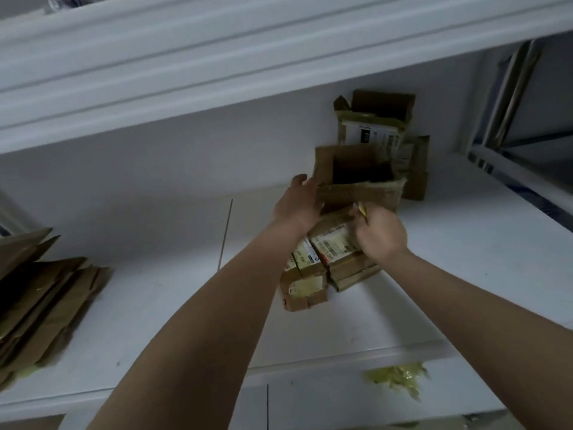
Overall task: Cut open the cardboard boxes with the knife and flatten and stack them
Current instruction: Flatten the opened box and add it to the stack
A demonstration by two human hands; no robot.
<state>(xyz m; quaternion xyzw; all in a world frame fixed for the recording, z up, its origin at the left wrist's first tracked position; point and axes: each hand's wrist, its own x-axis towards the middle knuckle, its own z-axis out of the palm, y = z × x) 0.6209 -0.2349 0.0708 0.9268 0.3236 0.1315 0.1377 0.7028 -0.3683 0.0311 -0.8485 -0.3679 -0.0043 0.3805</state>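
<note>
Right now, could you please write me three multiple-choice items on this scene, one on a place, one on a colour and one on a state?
1. Where does the pile of flattened cardboard lie on the white counter?
A. At its left end
B. At its right end
C. Between the two hands

2. What colour is the crumpled tape by the counter's front edge?
A. Red
B. Yellow-green
C. Blue

3. In what state is the box that the left hand touches?
A. Taped shut
B. Flattened
C. Open on top

Answers: 1 A, the pile sits far left, away from the boxes. 2 B, the scrap is plainly yellow-green. 3 C, its flaps stand up round a dark inside, while the right hand grips something thin and yellow over a labelled box.
</note>
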